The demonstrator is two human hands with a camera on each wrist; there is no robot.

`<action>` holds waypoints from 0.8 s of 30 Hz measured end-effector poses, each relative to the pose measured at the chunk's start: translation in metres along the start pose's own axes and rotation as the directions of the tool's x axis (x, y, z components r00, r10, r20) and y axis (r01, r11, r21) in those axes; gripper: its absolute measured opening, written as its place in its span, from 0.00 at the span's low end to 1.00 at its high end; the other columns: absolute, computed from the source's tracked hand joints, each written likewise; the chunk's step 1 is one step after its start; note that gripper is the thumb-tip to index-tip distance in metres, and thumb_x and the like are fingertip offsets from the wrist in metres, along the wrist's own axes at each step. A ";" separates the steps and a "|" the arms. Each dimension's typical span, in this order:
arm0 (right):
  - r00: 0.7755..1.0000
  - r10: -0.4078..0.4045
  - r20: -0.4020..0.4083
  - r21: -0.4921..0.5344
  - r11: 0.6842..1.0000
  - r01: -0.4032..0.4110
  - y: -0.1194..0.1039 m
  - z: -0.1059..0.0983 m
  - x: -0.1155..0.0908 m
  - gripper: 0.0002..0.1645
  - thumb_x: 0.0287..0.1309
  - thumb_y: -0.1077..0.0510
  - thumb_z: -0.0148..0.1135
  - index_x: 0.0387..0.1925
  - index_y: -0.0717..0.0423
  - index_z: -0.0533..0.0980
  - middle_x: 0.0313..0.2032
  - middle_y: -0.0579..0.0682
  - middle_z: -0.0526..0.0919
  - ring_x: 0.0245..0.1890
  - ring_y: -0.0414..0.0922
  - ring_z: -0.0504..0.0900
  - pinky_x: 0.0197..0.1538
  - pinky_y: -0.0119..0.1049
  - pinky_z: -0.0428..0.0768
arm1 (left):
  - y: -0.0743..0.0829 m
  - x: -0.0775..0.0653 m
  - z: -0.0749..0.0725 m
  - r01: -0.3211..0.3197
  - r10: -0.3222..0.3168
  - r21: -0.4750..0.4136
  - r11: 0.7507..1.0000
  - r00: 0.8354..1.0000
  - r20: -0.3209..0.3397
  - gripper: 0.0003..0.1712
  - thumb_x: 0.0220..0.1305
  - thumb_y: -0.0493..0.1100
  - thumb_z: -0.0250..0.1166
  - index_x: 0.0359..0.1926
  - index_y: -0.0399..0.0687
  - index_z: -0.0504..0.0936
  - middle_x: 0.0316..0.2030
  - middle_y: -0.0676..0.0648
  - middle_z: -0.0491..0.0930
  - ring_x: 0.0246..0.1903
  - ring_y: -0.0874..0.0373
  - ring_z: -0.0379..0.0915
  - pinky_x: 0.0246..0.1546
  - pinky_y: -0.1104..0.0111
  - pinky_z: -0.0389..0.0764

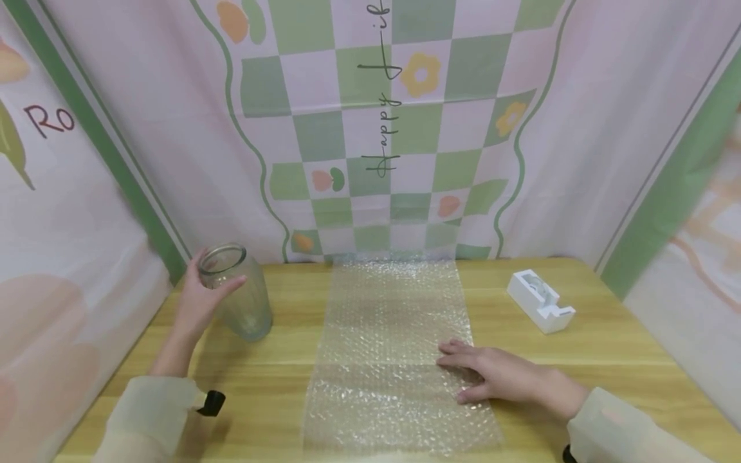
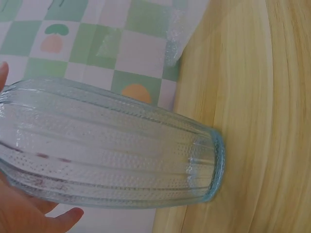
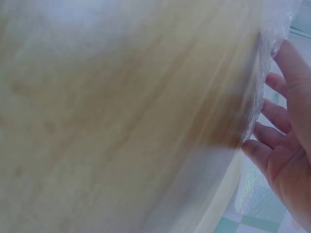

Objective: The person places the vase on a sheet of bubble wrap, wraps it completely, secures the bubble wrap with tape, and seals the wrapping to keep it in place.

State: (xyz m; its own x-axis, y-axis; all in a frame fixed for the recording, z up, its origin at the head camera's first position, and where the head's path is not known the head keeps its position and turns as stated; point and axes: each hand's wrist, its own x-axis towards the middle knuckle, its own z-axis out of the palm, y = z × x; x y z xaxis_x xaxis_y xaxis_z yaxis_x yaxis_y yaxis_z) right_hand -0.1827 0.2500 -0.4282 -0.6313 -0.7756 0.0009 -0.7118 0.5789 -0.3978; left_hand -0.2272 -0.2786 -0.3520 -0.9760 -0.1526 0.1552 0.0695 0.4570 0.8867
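Observation:
A clear ribbed glass vase (image 1: 249,312) stands at the left of the table, tilted a little in the head view. My left hand (image 1: 197,299) grips it near the rim, thumb across the near side and fingers partly hidden behind the glass. In the left wrist view the base of the vase (image 2: 194,165) is right at the wooden surface. A long sheet of bubble wrap (image 1: 388,334) lies flat down the middle of the table. On its right edge rests my right hand (image 1: 498,376), fingers spread and fingertips touching the bubbles.
A white tape dispenser (image 1: 535,308) with a roll in it sits at the back right of the wooden table (image 1: 521,350). Behind the table hangs a checked green and white cloth (image 1: 370,128); the far end of the bubble wrap meets it. Printed cloth also hangs at both sides.

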 end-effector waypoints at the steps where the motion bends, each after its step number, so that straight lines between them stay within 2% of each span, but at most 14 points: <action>1: 1.000 -0.002 -0.003 -0.001 1.000 0.002 0.000 0.000 0.000 0.43 0.64 0.33 0.61 0.68 0.58 0.74 0.71 0.61 0.69 0.70 0.65 0.66 0.66 0.63 0.67 | 0.000 0.001 0.001 0.004 -0.004 -0.002 1.000 1.000 -0.011 0.67 0.62 0.59 0.73 0.83 0.57 0.32 0.79 0.32 0.38 0.76 0.28 0.37 0.70 0.31 0.49; 5: 1.000 -0.018 -0.020 -0.009 1.000 0.017 0.002 0.002 -0.002 0.42 0.65 0.33 0.61 0.68 0.58 0.74 0.71 0.61 0.69 0.69 0.65 0.67 0.66 0.64 0.67 | 0.000 0.004 0.005 0.001 -0.002 -0.019 1.000 0.999 -0.043 0.67 0.61 0.57 0.75 0.83 0.57 0.34 0.78 0.32 0.45 0.75 0.30 0.43 0.70 0.34 0.53; 10: 1.000 -0.013 -0.021 0.014 1.000 0.013 0.001 0.004 -0.004 0.42 0.65 0.34 0.61 0.68 0.58 0.74 0.71 0.62 0.69 0.69 0.66 0.66 0.66 0.64 0.66 | 0.001 0.006 0.008 0.020 -0.020 0.001 1.000 0.997 -0.069 0.62 0.62 0.58 0.74 0.82 0.46 0.44 0.76 0.34 0.56 0.74 0.34 0.51 0.72 0.40 0.58; 14: 1.000 -0.002 -0.009 0.033 0.999 0.003 0.001 0.002 -0.003 0.43 0.64 0.33 0.61 0.69 0.58 0.73 0.72 0.61 0.68 0.70 0.66 0.65 0.67 0.64 0.66 | 0.002 0.007 0.007 0.048 -0.047 0.005 0.999 0.996 -0.081 0.61 0.62 0.60 0.73 0.81 0.42 0.46 0.76 0.33 0.55 0.74 0.34 0.51 0.72 0.41 0.59; 18: 1.000 -0.001 -0.003 0.037 0.999 0.002 0.000 0.001 -0.002 0.43 0.64 0.33 0.60 0.69 0.58 0.73 0.72 0.61 0.68 0.70 0.66 0.65 0.67 0.63 0.66 | 0.003 0.008 0.006 0.036 -0.036 0.004 0.999 0.996 -0.080 0.60 0.62 0.60 0.73 0.81 0.40 0.47 0.76 0.33 0.56 0.73 0.34 0.53 0.71 0.43 0.62; 22: 1.000 -0.003 -0.003 0.034 0.999 0.003 -0.001 0.000 -0.001 0.43 0.64 0.33 0.61 0.69 0.58 0.73 0.72 0.61 0.68 0.70 0.66 0.65 0.67 0.62 0.66 | 0.003 0.009 0.007 0.007 -0.009 -0.021 1.000 0.996 -0.089 0.55 0.64 0.58 0.72 0.79 0.39 0.52 0.74 0.38 0.63 0.69 0.40 0.61 0.64 0.53 0.73; 24: 1.000 0.001 -0.001 0.040 0.999 -0.001 -0.001 0.000 0.000 0.43 0.64 0.33 0.61 0.69 0.58 0.73 0.72 0.61 0.68 0.70 0.65 0.65 0.67 0.62 0.66 | 0.003 0.009 0.008 0.004 -0.007 -0.029 1.000 0.995 -0.099 0.53 0.65 0.57 0.71 0.78 0.39 0.54 0.73 0.40 0.65 0.68 0.42 0.63 0.61 0.58 0.75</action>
State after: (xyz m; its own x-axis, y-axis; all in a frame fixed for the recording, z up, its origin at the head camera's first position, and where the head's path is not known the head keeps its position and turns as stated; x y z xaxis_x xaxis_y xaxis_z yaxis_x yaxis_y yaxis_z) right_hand -0.1819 0.2499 -0.4276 -0.6321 -0.7749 0.0018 -0.6984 0.5687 -0.4345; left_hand -0.2377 -0.2715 -0.3516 -0.9514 -0.2414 0.1914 0.0715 0.4311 0.8995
